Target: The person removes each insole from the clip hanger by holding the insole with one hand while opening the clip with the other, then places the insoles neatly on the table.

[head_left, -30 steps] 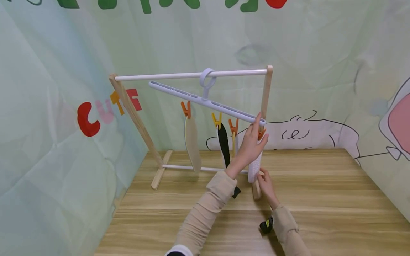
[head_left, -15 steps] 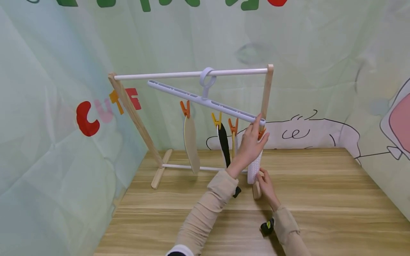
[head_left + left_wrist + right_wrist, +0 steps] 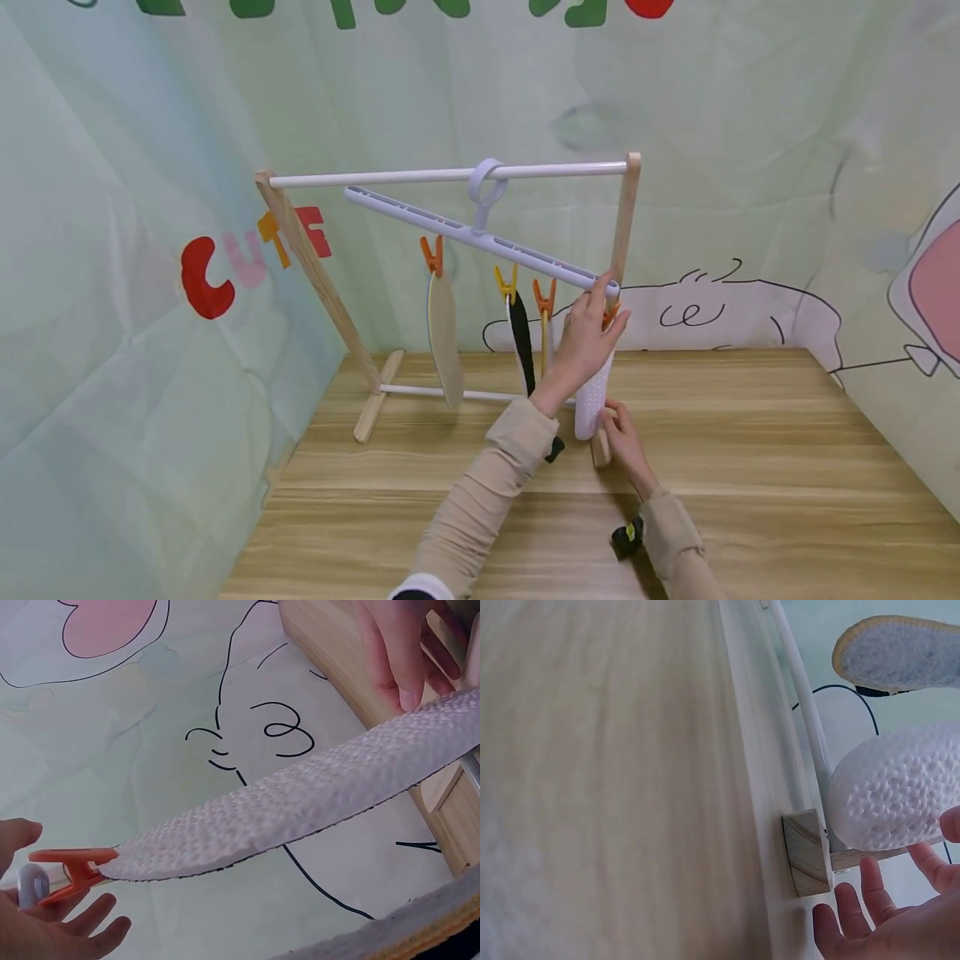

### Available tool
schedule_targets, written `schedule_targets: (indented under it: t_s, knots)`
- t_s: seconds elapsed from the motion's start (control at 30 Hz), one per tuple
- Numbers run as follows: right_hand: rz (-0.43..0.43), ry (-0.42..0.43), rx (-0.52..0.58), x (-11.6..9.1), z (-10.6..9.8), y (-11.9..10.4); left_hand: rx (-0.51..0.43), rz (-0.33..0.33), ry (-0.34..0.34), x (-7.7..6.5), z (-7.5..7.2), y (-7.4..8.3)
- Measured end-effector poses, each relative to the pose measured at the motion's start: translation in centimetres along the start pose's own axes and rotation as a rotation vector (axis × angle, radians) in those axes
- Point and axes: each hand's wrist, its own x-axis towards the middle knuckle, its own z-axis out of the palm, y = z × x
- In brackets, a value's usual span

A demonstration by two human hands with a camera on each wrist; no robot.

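A white bumpy insole [image 3: 592, 404] hangs from an orange clip [image 3: 79, 871] at the low right end of a pale lilac hanger [image 3: 427, 220]. My left hand [image 3: 583, 340] touches that end, its index finger lying along the hanger. In the left wrist view, its fingers are spread around the clip without pinching it. Lower down, my right hand [image 3: 627, 442] has its fingertips at the insole's lower edge. The right wrist view shows its thumb and fingers apart beside the insole's rounded end.
The hanger loops over the top bar [image 3: 375, 177] of a wooden stand [image 3: 318, 279]. A beige insole [image 3: 447, 342], a black-and-white insole [image 3: 521, 337] and a yellow-edged insole [image 3: 900, 656] hang alongside on clips. A wooden tabletop [image 3: 787, 467] lies beneath.
The white insole's lower end has swung slightly left and toward me. The hanger's right end dips a little, and the other insoles have shifted slightly left. My right hand is marginally lower.
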Motion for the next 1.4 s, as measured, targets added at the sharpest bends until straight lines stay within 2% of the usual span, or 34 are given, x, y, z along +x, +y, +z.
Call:
schedule_targets:
  t_s: [0.17,0.47,0.7,0.93,1.07,1.2,1.4]
  knots:
    - [-0.028,0.000,-0.009,-0.2,-0.1,0.2,-0.015,-0.008,0.000,0.0,0.0,-0.1]
    - [0.030,-0.018,-0.013,-0.5,-0.5,-0.2,-0.029,0.004,0.036,0.3,-0.1,-0.2]
    - [0.032,-0.012,-0.004,-0.6,-0.5,-0.1,-0.022,0.013,0.059,0.4,0.0,-0.2]
    - [0.020,-0.013,0.012,-1.0,-0.8,0.0,-0.016,0.002,0.048,0.4,0.0,-0.2]
    - [0.020,-0.027,-0.020,-1.3,-1.3,0.0,-0.002,-0.016,0.033,0.5,0.0,-0.2]
    - [-0.011,-0.030,-0.051,-1.6,-1.9,-0.1,0.016,-0.021,0.026,0.4,0.1,-0.3]
    - [-0.087,-0.021,-0.056,-2.1,-2.6,-0.1,0.089,0.011,0.052,0.4,0.2,-0.4]
